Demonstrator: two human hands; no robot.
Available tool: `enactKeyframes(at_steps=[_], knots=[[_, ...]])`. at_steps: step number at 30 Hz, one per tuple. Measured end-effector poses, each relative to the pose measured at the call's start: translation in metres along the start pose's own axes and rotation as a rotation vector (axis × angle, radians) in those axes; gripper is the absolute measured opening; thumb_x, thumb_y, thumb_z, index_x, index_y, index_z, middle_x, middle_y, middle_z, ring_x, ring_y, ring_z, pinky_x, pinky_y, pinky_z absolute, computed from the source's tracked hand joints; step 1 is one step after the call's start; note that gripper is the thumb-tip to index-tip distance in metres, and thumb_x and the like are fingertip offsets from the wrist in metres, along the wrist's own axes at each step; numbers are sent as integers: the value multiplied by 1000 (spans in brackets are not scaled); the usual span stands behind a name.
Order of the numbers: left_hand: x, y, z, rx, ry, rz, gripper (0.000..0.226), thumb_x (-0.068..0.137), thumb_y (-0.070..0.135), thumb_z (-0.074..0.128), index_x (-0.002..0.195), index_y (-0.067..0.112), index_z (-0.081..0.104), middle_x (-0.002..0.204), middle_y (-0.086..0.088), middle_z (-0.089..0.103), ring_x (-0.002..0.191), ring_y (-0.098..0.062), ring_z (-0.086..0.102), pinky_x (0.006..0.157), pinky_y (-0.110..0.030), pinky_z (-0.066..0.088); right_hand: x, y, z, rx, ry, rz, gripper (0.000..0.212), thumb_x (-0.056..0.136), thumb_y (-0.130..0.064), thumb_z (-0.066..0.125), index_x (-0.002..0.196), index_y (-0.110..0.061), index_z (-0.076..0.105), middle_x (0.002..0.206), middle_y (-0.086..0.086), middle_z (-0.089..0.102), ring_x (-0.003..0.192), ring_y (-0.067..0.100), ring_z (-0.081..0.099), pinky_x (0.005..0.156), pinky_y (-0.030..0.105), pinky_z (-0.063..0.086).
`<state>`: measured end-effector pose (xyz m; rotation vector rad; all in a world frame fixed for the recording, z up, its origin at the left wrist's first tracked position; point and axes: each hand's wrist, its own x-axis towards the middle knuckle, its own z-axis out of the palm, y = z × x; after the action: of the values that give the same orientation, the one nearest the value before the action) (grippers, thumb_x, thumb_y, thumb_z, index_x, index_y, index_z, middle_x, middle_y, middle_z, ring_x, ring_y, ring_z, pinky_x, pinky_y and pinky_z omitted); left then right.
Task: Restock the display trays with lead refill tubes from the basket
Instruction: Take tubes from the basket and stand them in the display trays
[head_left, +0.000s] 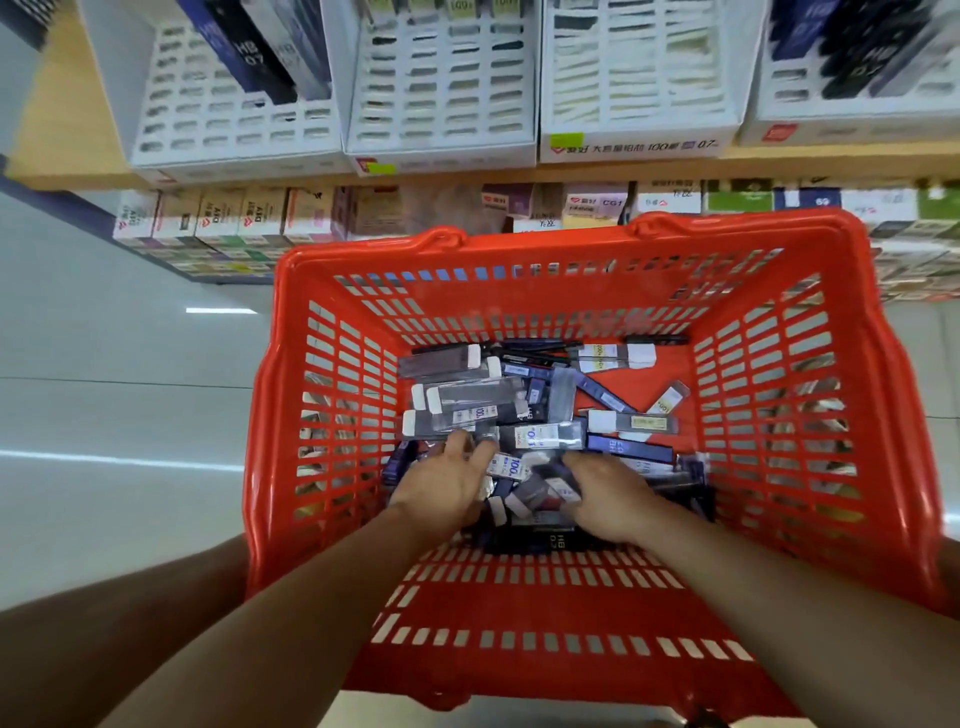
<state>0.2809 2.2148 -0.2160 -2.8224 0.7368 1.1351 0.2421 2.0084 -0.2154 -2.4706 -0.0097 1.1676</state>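
Grip of right hand (605, 499) curled round lead refill tubes (545, 435), left hand (447, 488) spread loosely on them (inside red basket (519, 597))

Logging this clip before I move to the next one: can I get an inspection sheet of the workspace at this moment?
Surface: wooden shelf carries four white trays.
Job's things: red basket holds a loose pile of refill tubes; outer trays part-filled with dark packs, the middle two look nearly empty.
Clutter: nothing seen.
Hands: left hand rests on the pile, fingers spread; right hand digs into it, grip unclear.
Cables: nothing seen.
Surroundings: boxes on lower shelf, grey floor.
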Motion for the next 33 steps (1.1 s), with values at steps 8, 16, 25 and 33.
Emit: enactKeyframes(at_steps=[8,16,25,33], knots=[[3,-17,-10,-391,136,-175,22,85,34,68,102,20,66,99,0,66,90,-17,60,66,-24,39,6,6,-66,870,-122,107,61,83,4,66,136,-13,41,83,14,67,67,23,64,60,31,46],[10,-27,-58,-628,89,-166,20,87,33,68,92,14,73,86,1,68,71,-10,59,54,-16,35,-8,-18,-52,1271,-38,198,16,94,-15,63,83,-6,55,54,3,47,45,16,38,48,31,37],[7,-20,-106,-524,128,-47,25,94,34,56,106,13,66,102,-2,67,83,-12,60,70,-23,43,-5,-41,-76,688,72,-43,63,92,-29,68,144,-14,37,137,7,51,123,25,52,104,35,41],[-2,-9,-148,-693,189,87,13,92,29,60,89,19,67,91,4,68,86,-13,64,74,-26,44,-5,-40,-101,635,55,-64,64,74,-28,86,130,-16,55,123,1,64,112,22,60,99,36,49]])
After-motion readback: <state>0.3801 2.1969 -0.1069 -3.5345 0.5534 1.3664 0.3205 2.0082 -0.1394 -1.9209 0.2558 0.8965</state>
